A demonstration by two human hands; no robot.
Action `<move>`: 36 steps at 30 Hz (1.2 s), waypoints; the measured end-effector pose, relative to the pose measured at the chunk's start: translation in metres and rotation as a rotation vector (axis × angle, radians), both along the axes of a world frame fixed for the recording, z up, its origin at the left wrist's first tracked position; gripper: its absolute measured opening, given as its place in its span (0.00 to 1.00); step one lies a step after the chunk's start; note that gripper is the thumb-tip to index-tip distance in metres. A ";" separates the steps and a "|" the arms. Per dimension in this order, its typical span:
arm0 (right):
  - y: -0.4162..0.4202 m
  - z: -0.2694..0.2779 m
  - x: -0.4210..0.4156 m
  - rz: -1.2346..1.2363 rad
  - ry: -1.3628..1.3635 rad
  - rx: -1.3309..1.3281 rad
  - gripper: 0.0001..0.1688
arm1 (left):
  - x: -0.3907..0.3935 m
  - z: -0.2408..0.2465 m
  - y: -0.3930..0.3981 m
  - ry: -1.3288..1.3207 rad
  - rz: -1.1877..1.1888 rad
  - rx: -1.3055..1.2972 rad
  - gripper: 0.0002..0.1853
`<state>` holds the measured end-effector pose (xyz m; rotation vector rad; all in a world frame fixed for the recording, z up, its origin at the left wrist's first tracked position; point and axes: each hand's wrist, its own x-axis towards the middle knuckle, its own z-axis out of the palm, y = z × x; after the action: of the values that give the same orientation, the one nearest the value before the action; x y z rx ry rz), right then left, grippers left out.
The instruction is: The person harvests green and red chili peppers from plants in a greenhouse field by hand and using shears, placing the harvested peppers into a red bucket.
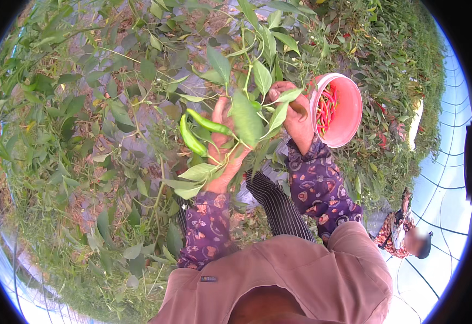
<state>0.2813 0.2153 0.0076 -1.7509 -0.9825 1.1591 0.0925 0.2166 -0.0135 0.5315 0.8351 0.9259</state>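
My left hand is in among the stems of a pepper plant. Leaves cover part of its palm and fingers, so its grip cannot be made out. Two long green peppers hang beside it: one green pepper crosses in front of the fingers, and another green pepper hangs to the left. My right hand has its fingers curled at the plant's right side, partly behind leaves. Against its palm is a curved brown thing, perhaps a pepper. Just right of this hand is a pink bucket with red peppers inside.
Dense pepper plants spread on the left, and another leafy row with some red fruit runs on the right. Sheeting shows on the ground. Another person is at the lower right, near the ribbed tunnel wall.
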 end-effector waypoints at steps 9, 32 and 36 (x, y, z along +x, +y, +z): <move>-0.047 -0.011 0.000 -0.233 -0.023 -0.008 0.10 | 0.029 -0.017 -0.039 0.368 0.061 0.292 0.14; -0.013 0.034 -0.024 0.759 -0.715 0.119 0.25 | 0.029 -0.033 -0.077 0.355 -0.137 0.074 0.28; -0.035 0.032 -0.013 0.612 -0.479 0.158 0.17 | 0.032 -0.028 -0.065 -0.079 0.049 -0.040 0.26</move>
<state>0.2685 0.1802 0.0400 -1.6788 -1.9424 0.9824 0.1241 0.1514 -0.0414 0.4387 0.7970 0.9664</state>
